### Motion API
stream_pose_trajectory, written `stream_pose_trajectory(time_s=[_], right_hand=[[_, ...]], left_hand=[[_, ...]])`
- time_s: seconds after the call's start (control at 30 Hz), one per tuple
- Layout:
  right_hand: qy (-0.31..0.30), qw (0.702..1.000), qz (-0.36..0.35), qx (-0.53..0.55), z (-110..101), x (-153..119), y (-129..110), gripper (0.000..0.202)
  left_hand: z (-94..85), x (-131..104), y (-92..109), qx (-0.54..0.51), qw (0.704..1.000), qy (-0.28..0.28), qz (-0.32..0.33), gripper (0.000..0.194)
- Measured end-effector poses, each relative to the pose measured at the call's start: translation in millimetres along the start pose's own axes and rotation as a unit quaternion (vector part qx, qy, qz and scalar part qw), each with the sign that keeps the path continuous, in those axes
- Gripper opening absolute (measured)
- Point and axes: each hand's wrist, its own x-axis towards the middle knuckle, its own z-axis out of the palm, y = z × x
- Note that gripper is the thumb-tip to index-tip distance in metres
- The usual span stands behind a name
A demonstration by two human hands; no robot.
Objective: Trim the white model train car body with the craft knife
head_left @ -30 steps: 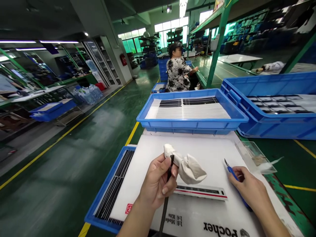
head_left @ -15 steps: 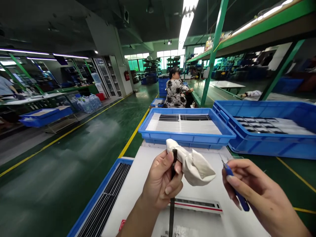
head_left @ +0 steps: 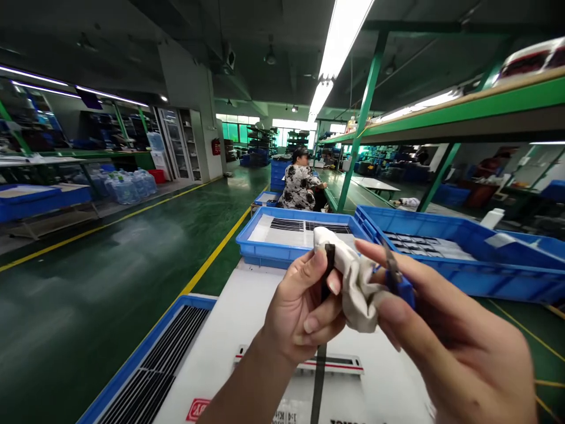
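Observation:
My left hand (head_left: 309, 306) is closed on a black strip (head_left: 318, 377) and the near end of a crumpled off-white cloth (head_left: 359, 294). The strip hangs down from my fingers over a white board. My right hand (head_left: 445, 335) pinches the cloth's right side between thumb and fingers and also holds a small blue-handled tool (head_left: 402, 288), its metal tip pointing up. Beneath the hands, a white strip-shaped part with a red line (head_left: 344, 366) shows on the white surface (head_left: 229, 330).
A blue tray (head_left: 273, 252) of black strips stands ahead, with larger blue bins (head_left: 481, 277) to the right. Another blue tray (head_left: 119, 372) of black strips lies at lower left. A person (head_left: 299, 185) sits beyond. A green post (head_left: 359, 123) supports a shelf.
My right hand has moved left with the blue tool and taken hold of the cloth, which is now more bunched. The view has turned to the right and tilted up.

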Motion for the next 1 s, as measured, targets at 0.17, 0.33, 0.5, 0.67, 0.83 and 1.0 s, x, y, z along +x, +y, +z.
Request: stream_pose_trajectory(time_s=[0.17,0.33,0.5,0.67,0.83,1.0], right_hand=[[0.041,0.998,-0.016,0.052,12,11,-24,0.028],[0.008,0.992,0.008,0.126,7,9,-28,0.026],[-0.022,0.983,0.031,0.180,2,11,-27,0.025],[-0.021,0.977,0.058,0.202,1,13,-25,0.025],[-0.020,0.982,0.052,0.182,-1,15,-18,0.026],[-0.040,0.985,0.093,0.141,-1,18,0,0.029]], left_hand=[[12.2,-4,-7,-0.037,0.999,-0.013,-0.017,0.031],[19.8,-5,-8,-0.040,0.998,-0.029,-0.037,0.031],[26.7,-5,-9,-0.014,0.999,-0.033,-0.040,0.031],[25.3,-4,-9,-0.017,0.999,-0.027,-0.040,0.032],[22.7,-1,-12,0.022,1.000,-0.003,-0.002,0.027],[6.6,-3,-17,0.211,0.964,0.110,0.116,0.018]])
